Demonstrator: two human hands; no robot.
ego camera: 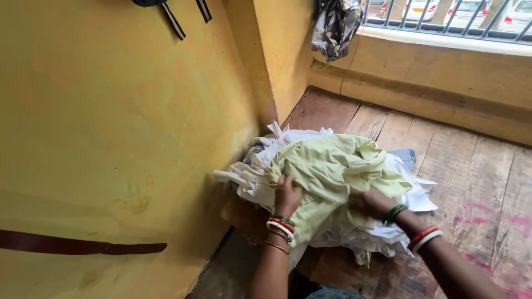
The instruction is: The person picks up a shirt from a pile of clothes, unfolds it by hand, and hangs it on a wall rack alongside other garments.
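Gripping: left hand and right hand each bunch the pale green garment | place: atop white cloth heap, near yellow wall | handling: likely soft, light, floppy; best gathered at folds | count: one green garment, two hands; beyond heap, one patterned cloth hangs

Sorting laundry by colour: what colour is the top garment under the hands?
Pale green garment, atop white clothes; head view.
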